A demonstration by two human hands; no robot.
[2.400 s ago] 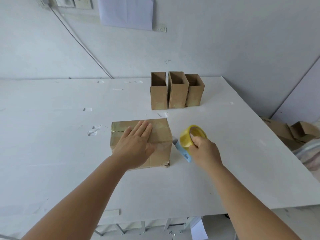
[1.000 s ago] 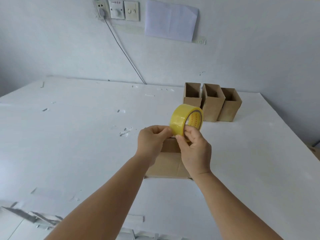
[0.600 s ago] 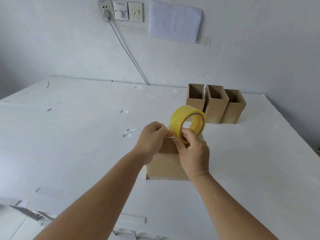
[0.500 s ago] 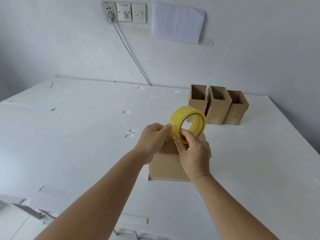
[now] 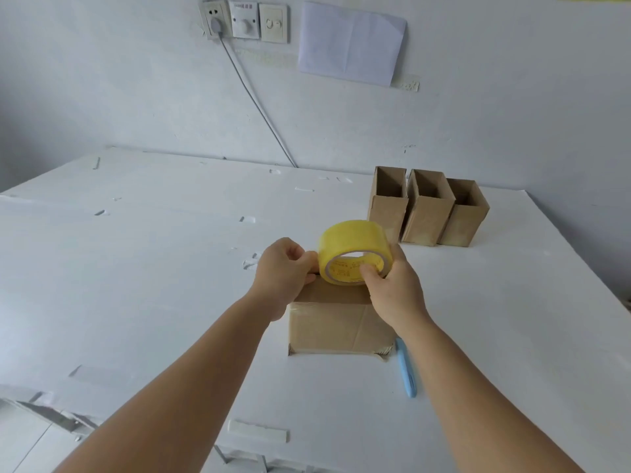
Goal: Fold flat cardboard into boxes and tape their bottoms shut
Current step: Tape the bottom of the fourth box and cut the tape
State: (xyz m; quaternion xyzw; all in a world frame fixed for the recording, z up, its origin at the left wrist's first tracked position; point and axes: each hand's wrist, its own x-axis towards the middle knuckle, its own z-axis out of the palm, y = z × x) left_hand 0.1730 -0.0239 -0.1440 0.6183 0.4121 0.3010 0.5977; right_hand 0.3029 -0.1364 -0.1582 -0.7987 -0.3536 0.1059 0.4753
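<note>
single head-worn view, looking forward and down from above the near edge of the white table, close over both forearms, facing the wall.

both my forearms reach forward above the cardboard box. my right hand grips the tape roll over it, thumb inside the core; my left hand pinches at the roll's left edge.

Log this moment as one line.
step: starting tape | right hand: holds tape roll | left hand: pinches tape end | box: below, on table
</note>
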